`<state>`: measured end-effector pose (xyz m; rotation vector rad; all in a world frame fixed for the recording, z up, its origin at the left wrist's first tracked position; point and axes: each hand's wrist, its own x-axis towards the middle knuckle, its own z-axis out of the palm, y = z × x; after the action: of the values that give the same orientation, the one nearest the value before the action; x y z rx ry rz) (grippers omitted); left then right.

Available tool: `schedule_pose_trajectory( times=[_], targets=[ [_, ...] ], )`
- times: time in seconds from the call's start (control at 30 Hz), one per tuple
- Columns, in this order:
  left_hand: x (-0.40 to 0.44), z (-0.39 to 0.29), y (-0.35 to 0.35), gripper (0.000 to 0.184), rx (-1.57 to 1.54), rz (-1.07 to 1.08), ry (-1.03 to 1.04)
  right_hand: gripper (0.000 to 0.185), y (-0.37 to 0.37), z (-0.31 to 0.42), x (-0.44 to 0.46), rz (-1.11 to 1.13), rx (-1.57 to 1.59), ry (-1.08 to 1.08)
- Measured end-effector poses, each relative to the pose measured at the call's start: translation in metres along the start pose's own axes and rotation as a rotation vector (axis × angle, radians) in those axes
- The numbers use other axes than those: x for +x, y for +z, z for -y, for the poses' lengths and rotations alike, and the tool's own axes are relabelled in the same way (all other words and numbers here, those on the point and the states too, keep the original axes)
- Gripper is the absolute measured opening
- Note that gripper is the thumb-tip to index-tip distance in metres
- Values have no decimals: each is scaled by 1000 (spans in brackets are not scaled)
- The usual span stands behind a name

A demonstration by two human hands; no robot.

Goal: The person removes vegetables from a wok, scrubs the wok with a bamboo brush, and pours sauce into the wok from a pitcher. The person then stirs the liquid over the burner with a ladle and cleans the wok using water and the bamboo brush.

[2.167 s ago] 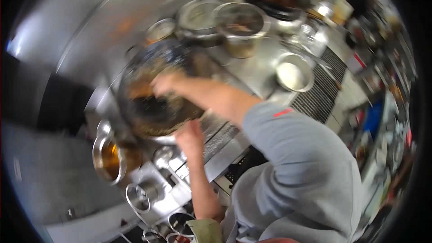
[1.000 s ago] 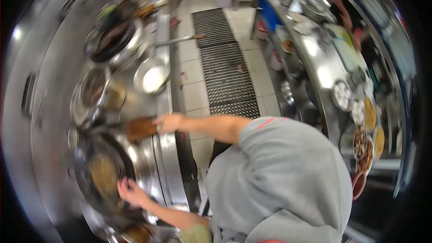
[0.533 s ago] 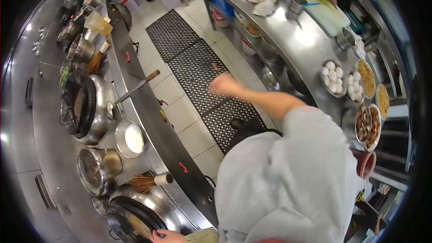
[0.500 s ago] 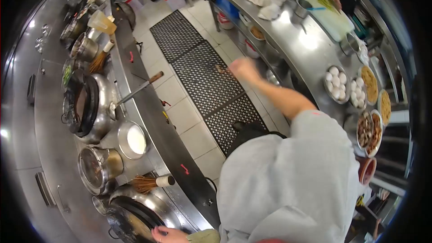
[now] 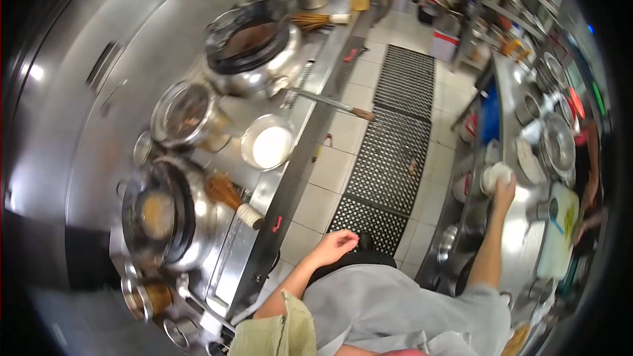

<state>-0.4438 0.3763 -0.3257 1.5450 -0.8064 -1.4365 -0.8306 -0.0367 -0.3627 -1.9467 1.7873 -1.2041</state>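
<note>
At the edge of the right-hand counter, my right hand (image 5: 505,191) grips a folded white cloth (image 5: 494,174); its fingertips are partly hidden. Another white cloth (image 5: 529,161) lies just beyond it on the steel. My left hand (image 5: 335,248) is in the air in front of my apron, above the aisle, fingers loosely bent and nothing visible in them. A light green towel (image 5: 280,329) hangs near my left arm. To the left of that hand, a wok (image 5: 142,224) with yellowish content sits on a burner, and a bamboo brush (image 5: 232,201) lies beside it.
A ladle handle (image 5: 339,104) juts over the aisle from the stove edge. Near it stand a pot of white liquid (image 5: 271,147), a strainer pot (image 5: 184,115) and a second wok (image 5: 254,43). Black perforated mats (image 5: 389,158) cover the floor. Another person's arm (image 5: 590,165) is beyond the cutting board (image 5: 560,224).
The view has turned. My right hand went from mid-air to the white cloth on the right counter. My left hand left the near wok's side and came in front of my body.
</note>
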Motion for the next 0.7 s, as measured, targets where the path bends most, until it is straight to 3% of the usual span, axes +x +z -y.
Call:
schedule_pose_trajectory(
  times=[0.03, 0.07, 0.1, 0.17, 0.23, 0.27, 0.3, 0.4, 0.43, 0.5, 0.53, 0.6, 0.63, 0.7],
  targets=[
    [14, 19, 2, 32, -215, 46, -28, 44, -11, 62, -30, 147, 225, -125],
    [21, 24, 5, 42, -536, 50, -140, 30, -23, 116, -57, 462, 255, -91],
    [26, 23, 4, 53, -857, 66, -236, 23, -24, 171, -91, 606, 358, -69],
    [23, 21, -2, 79, -1235, 206, -352, 30, -3, 231, -154, 1049, 575, 61],
    [-1, 14, -7, 87, -1369, 153, -136, 39, 20, 278, -213, 1309, 487, -241],
    [-2, 47, -20, 93, -1421, 267, 2, 42, 16, 331, -224, 1454, 348, -543],
    [-6, 82, -33, 98, -1465, 374, 150, 44, 20, 361, -242, 1501, 424, -644],
    [-95, 72, -56, 101, -1544, 110, 395, 54, 36, 425, -286, 1873, 528, -545],
    [-131, 81, -66, 95, -1573, 24, 400, 58, 42, 443, -301, 1960, 540, -524],
    [-181, 100, -75, 84, -1360, -182, 543, 59, 41, 485, -322, 2060, 446, -623],
    [-201, 111, -78, 84, -1382, -216, 566, 56, 47, 494, -341, 2120, 546, -507],
    [-238, 130, -86, 64, -1106, -461, 650, 49, 64, 507, -382, 2195, 699, -308],
    [-261, 115, -86, 53, -1070, -662, 483, 46, 64, 517, -402, 2156, 718, -206],
    [-280, 113, -92, 55, -1013, -873, 476, 45, 74, 527, -439, 2111, 806, 52]
  ],
)
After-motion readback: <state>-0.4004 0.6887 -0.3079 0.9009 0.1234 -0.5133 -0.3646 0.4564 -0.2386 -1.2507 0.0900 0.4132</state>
